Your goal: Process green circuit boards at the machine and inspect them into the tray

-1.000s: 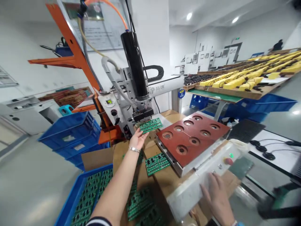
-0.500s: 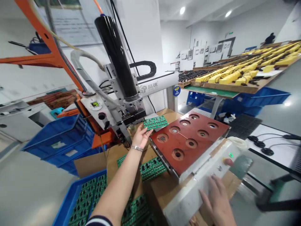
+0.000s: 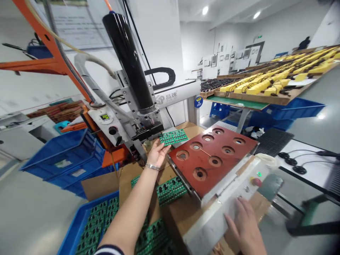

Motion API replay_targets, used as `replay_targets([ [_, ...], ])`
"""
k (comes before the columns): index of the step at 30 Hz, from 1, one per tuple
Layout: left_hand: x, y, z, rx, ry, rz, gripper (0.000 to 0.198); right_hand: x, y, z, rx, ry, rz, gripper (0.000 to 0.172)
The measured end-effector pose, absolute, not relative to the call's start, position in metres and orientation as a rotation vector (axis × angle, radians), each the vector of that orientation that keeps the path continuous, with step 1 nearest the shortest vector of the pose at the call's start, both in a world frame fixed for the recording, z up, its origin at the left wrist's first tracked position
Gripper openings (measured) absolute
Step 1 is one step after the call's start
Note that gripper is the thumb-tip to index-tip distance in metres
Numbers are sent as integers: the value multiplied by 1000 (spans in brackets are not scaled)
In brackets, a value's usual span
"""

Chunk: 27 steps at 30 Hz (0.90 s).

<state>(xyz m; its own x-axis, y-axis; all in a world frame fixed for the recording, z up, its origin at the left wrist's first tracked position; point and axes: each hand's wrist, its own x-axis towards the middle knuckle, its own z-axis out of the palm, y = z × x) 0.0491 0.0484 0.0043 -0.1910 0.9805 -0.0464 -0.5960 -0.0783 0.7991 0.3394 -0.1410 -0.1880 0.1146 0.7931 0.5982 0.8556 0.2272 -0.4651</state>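
Note:
My left hand [image 3: 157,152] reaches forward, wearing a bracelet, and its fingers touch the near edge of a green circuit board panel [image 3: 174,136] lying under the head of a dispensing machine [image 3: 132,71]. Whether the hand grips the panel or just rests against it is unclear. My right hand [image 3: 245,226] lies flat, fingers spread, on the white control box [image 3: 212,223] at the machine's front, near its small buttons. A red fixture plate [image 3: 212,159] with several round holes sits between the two hands.
More green panels lie on cardboard [image 3: 170,189] and fill a blue crate [image 3: 87,226] at lower left. Blue bins [image 3: 66,156] stand at left. A red stop button [image 3: 255,181] and green lamp sit on the control box. Trays of yellow parts [image 3: 265,88] line a bench at right.
My view has shifted closer and left. My left hand stays at the green panel under the machine head. My right hand remains on the control box.

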Motion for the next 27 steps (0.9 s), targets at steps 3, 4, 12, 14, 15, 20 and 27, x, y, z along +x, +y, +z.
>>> replay_targets([
  [3, 49, 47, 4, 637, 832, 1594, 28, 340, -140, -188, -1557, -1667, -96, 62],
  [4, 49, 46, 4, 639, 830, 1591, 29, 340, -140, -189, -1554, -1667, -97, 62],
  [12, 45, 41, 1, 599, 794, 1602, 25, 340, -140, -188, -1550, -1667, -85, 58],
  [14, 45, 41, 1, 585, 788, 1607, 24, 340, -140, -189, -1548, -1670, -87, 57],
  [15, 45, 40, 1, 580, 786, 1609, 24, 340, -140, -189, -1548, -1670, -89, 57],
  [20, 45, 42, 4, 568, 772, 1616, 25, 339, -140, -190, -1561, -1660, -98, 59],
  [27, 48, 47, 4, 567, 762, 1607, 24, 339, -141, -192, -1562, -1656, -95, 59],
])
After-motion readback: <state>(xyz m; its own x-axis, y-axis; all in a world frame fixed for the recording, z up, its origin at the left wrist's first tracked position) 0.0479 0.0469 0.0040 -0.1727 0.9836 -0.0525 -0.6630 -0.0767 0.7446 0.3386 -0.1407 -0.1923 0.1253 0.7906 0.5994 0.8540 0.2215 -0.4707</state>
